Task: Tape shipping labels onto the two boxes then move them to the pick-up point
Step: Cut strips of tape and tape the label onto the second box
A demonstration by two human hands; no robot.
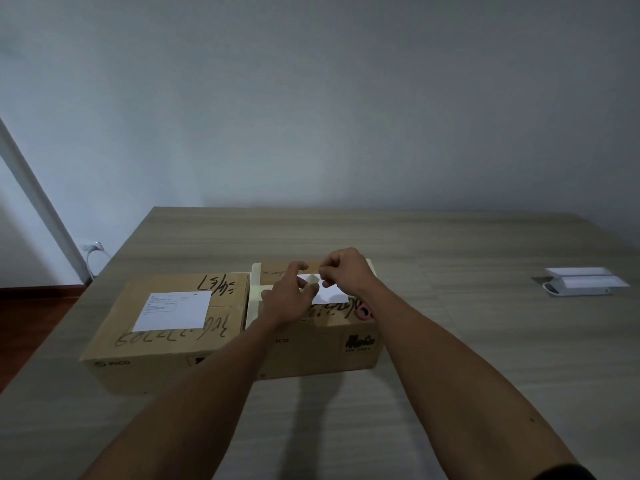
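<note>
Head view is showing two brown cardboard boxes sitting side by side, touching, on a pale wood-grain table (450,341). The left-hand cardboard box (166,344) is already carrying a white printed shipping label (173,310) lying flat on its top. The right-hand cardboard box (311,348), taller and edged with beige tape, is getting its turn: a second white paper label (330,294) is lying on its lid under both hands.

The left hand (287,299) is resting on that label with fingers curled around its lifted corner, while the right hand (343,270) is pinching something small at the same corner between thumb and fingertips; whether that is tape or the paper itself is too small to tell. A pink tape roll (364,311) is sitting on the lid just beside the label. A white boxy device (585,286) is lying well apart on the table's right.

Judging by this, the second label is being fixed; next, it likely needs pressing flat and taping along its edges before either box is carried off.
</note>
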